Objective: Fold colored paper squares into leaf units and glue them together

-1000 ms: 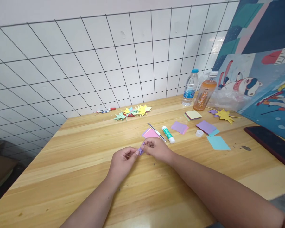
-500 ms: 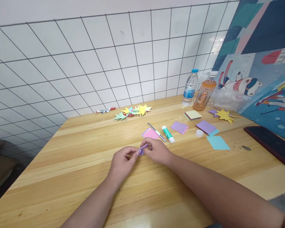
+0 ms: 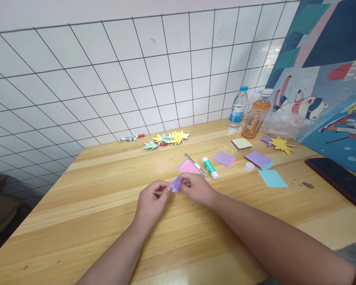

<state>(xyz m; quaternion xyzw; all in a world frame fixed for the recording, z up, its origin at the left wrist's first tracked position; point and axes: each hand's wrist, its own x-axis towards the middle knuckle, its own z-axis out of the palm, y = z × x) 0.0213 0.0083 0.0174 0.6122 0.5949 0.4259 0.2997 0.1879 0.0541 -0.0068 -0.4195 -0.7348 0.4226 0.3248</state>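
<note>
Clearly creased purple paper (image 3: 175, 185), small, folded, pointed — pinched by left grip (image 3: 151, 198), right grip (image 3: 197, 190)

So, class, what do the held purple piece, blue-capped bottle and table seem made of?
Held purple piece: likely matte paper, thin and creased.
Blue-capped bottle: probably glossy clear plastic, see-through with highlights.
Table: wood or wood-look laminate, slightly shiny, with grain streaks.

Indoor craft spot, type unclear: wood tbl (image 3: 86, 206) w/ paper sqs (image 3: 273, 179) & glue stick (image 3: 210, 168), tiled wall (image 3: 175, 64) behind.
</note>
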